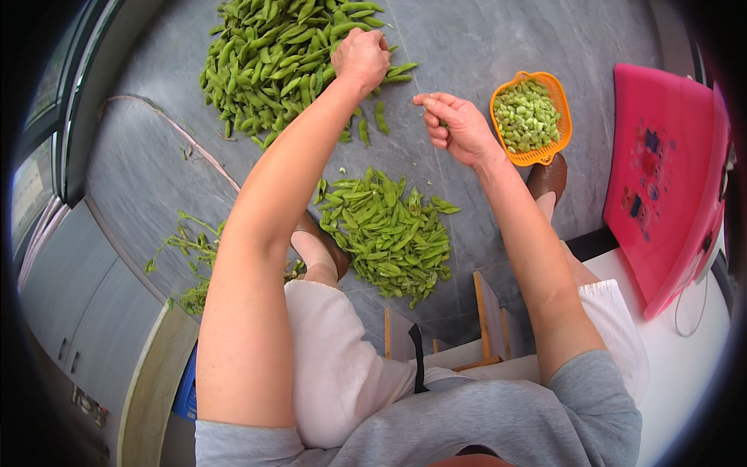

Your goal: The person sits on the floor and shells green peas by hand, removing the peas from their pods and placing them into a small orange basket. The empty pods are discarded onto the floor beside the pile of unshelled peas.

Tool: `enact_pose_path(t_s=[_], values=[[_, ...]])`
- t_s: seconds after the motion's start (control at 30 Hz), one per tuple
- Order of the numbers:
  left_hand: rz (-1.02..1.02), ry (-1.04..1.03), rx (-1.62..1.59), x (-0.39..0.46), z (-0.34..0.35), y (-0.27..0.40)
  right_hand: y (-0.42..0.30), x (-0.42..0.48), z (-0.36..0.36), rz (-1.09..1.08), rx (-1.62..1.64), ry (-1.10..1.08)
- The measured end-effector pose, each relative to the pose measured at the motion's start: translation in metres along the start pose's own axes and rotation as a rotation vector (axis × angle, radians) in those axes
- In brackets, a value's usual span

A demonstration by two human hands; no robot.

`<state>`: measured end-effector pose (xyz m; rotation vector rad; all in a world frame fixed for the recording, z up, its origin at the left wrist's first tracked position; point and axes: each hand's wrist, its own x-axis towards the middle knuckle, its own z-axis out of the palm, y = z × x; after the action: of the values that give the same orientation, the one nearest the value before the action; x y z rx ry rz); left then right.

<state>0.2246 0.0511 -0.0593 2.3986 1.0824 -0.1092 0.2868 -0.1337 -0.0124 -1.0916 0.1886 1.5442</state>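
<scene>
My left hand (363,58) rests at the right side of a large heap of green soybean pods (268,64) on the grey floor; its fingers are bent, and whether they grip a pod is hidden. To its right my right hand (452,122) is held above the floor with curled fingers; a bit of green shows in the palm, too small to name. Right of that hand stands an orange plastic basket (566,119) holding shelled green beans (527,114). A smaller pile of flattened green pods (391,239) lies nearer my body, between my feet.
Several loose pods (381,118) lie beside the large heap. Plant stems (198,257) are on the floor at the left, near a pale cord (192,143) and grey cabinets (93,292). A pink plastic panel (659,187) stands at the right. Wooden stool parts (490,315) show below me.
</scene>
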Motion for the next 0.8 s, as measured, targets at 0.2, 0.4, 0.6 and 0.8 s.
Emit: enact_pose_path(t_s=[0.2, 0.4, 0.6, 0.8], values=[[0.149, -0.117, -0.307, -0.046, -0.035, 0.007, -0.005, 0.008, 0.020, -0.117, -0.109, 0.122], [0.041, -0.201, -0.616, -0.118, -0.075, -0.005, 0.020, 0.004, 0.055, -0.119, -0.173, 0.056], [-0.136, -0.163, -0.703, -0.161, -0.098, -0.039, 0.053, -0.007, 0.091, -0.026, -0.141, -0.009], [0.166, 0.186, -0.445, -0.200, -0.102, -0.063, 0.078, -0.015, 0.116, -0.020, -0.185, -0.114]])
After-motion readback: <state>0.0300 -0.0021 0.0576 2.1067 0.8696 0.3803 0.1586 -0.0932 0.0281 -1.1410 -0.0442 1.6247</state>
